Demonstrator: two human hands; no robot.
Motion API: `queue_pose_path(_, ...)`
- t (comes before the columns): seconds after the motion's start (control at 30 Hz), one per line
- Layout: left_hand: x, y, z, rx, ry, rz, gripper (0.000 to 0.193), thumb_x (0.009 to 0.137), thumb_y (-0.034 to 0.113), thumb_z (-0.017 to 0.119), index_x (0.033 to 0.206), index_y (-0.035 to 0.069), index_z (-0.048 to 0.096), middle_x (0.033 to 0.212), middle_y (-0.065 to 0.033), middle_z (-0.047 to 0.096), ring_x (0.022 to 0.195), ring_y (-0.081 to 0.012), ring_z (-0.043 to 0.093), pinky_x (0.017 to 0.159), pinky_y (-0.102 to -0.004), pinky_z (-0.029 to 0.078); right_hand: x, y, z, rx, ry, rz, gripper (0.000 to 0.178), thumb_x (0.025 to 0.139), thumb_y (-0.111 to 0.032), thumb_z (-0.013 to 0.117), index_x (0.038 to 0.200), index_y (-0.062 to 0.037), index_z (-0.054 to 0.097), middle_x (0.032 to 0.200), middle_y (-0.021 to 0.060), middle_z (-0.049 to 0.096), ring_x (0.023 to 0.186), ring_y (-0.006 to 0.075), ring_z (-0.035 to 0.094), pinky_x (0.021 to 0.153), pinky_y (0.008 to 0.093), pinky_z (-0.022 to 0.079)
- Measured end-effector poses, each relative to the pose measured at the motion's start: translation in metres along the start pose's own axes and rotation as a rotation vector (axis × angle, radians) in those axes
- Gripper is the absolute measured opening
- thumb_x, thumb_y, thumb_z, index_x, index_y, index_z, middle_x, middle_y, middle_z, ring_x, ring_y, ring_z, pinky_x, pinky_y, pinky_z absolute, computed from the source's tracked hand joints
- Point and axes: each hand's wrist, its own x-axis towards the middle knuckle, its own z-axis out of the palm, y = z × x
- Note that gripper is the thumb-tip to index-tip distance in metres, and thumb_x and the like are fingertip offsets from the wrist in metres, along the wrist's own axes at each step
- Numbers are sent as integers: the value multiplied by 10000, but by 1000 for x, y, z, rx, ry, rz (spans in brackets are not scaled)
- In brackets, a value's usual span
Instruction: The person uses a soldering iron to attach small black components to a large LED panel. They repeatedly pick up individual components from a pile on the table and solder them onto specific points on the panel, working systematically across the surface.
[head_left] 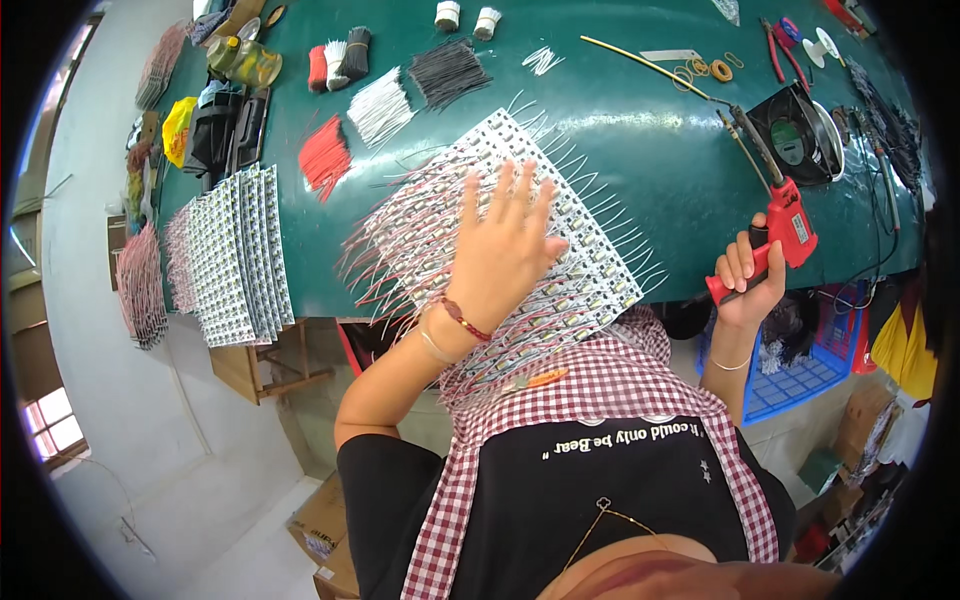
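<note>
Panel of wired boards (590,255) across near edge of worktop (690,170), left grip (505,235) spread flat on it, right grip (752,275) clenched round red soldering gun (795,228); swung left while hot, gun might scorch wires (618,213).

Left hand (505,245), fingers spread, lying palm down on a white rectangular circuit-board panel (597,262) fringed with thin red and white wires; the panel is set obliquely at the near edge of a glossy dark-green tabletop (690,190). Right hand (752,272), fingers wrapped around the grip of a red pistol-shaped soldering tool (793,228), to the panel's right. Beyond the panel: loose piles of short red wires (325,156), white wires (380,106) and black wires (448,73). Far left: overlapping white circuit-board panels (225,265). Below right: a blue plastic basket (775,398).
</note>
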Motion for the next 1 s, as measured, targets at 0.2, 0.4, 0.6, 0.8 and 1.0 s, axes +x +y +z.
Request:
queue_pose_path(0.2,-21,35,25,-158,-140,52,756,861,526,522,1402,14,392,1512,-206,284,1414,-359,238,1147,-546,135,5,9,17,-4,-88,16,353,981,-266,502,1192,8,431,610,18,394,438,84,364,421,226,353)
queue_pose_path(0.4,-60,46,-10,70,-316,-140,785,849,527,552,1336,-77,435,1426,-247,398,1366,-336,338,1159,-532,122,3,11,16,-27,-96,9,352,985,-267,493,1190,13,438,611,15,391,441,81,359,426,227,349)
queue_pose_path(0.6,-3,23,-12,-118,34,71,626,901,450,520,1275,-51,504,1386,-216,454,1333,-331,382,1124,-501,219,4,18,20,-5,-67,53,344,986,-268,486,1189,6,445,607,13,394,438,77,358,427,225,345)
queue_pose_path(0.8,-31,33,22,113,-191,-186,779,899,521,480,1360,-102,397,1475,-261,323,1411,-341,254,1153,-538,103,2,17,28,-1,-117,41,367,977,-288,500,1195,2,442,601,19,405,429,83,362,431,227,355)
queue_pose_path(1.0,-30,43,-33,-26,-383,-16,600,890,372,560,1357,12,453,1468,-165,383,1375,-304,343,1124,-557,200,0,7,11,-9,-68,49,376,977,-285,481,1208,12,466,614,35,436,454,106,392,465,265,387)
